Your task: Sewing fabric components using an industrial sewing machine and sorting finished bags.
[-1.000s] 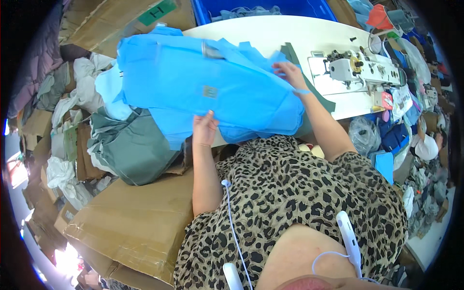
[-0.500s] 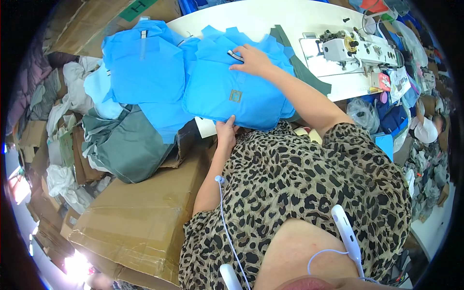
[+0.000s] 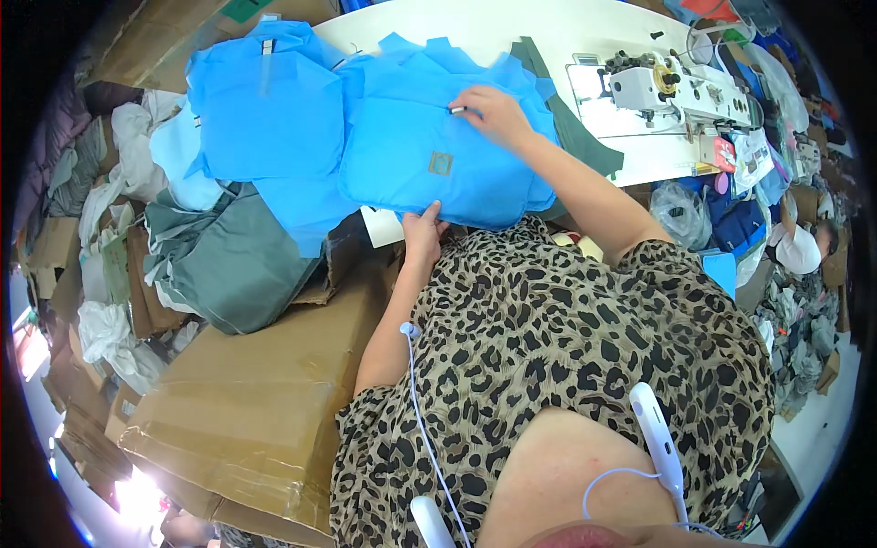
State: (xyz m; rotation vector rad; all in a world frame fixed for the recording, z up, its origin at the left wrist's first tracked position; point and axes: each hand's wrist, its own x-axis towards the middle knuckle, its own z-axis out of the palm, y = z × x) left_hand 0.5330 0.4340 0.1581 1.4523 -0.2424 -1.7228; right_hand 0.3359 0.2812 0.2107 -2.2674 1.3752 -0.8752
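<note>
A blue fabric piece [image 3: 388, 151] with rounded corners and a small olive patch [image 3: 440, 163] lies at the table's near edge. My left hand [image 3: 423, 236] grips its lower edge, thumb on top and the other fingers underneath. Over the upper part of the same piece, my right hand [image 3: 493, 114] is closed, pinching a short dark-and-white strip-like thing [image 3: 459, 110], mostly covered by the fingers. More blue layers spread out behind it. To the left lies another stack of blue fabric [image 3: 265, 128], with a narrow dark tab near its top.
A white sewing machine [image 3: 671, 87] stands on the white table [image 3: 438, 20] at the right. Dark green fabric [image 3: 233, 265] hangs over a large cardboard box [image 3: 265, 393] at the left. A clear plastic bag [image 3: 681, 215] is right of my arm. Another person [image 3: 799, 247] is far right.
My right hand has shifted slightly right and its fingers have curled in, covering more of the small strip. My left hand keeps its hold on the lower edge. The whole view has shifted slightly.
</note>
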